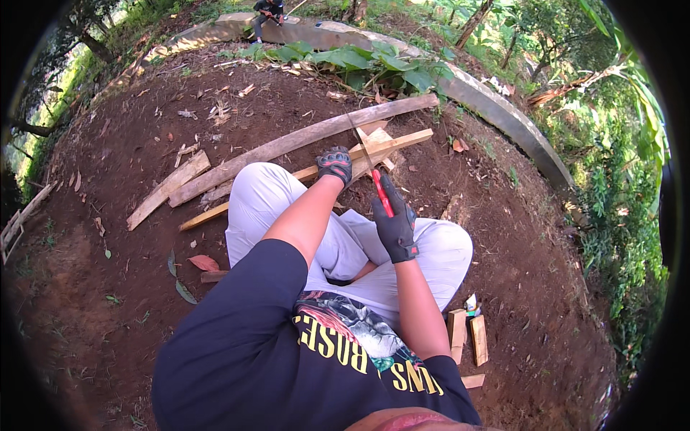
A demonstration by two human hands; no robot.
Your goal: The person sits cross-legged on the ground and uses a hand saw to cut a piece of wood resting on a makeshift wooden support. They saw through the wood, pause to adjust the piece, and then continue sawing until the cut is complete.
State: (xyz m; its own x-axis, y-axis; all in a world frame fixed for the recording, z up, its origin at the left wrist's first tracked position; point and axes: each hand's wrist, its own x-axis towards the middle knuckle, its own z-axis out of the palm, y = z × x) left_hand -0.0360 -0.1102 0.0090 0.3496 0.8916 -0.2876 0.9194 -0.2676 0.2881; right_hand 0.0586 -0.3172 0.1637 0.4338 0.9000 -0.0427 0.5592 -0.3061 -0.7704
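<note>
I crouch over a thin light wooden batten [392, 143] lying on bare earth. My left hand [335, 164], in a black glove with red marks, presses down on the batten. My right hand [396, 221], also in a black glove, grips the red handle of a handsaw [371, 169]. The saw's thin blade slants up and left across the batten, close beside my left hand. My knees in light trousers hide the batten's middle.
A long grey plank [302, 138] and a shorter board [167, 188] lie beyond the batten. Short cut wood blocks [468, 335] sit by my right side. A curved concrete kerb [496, 108] with broad-leaf plants rims the plot. Another person [269, 13] crouches far away.
</note>
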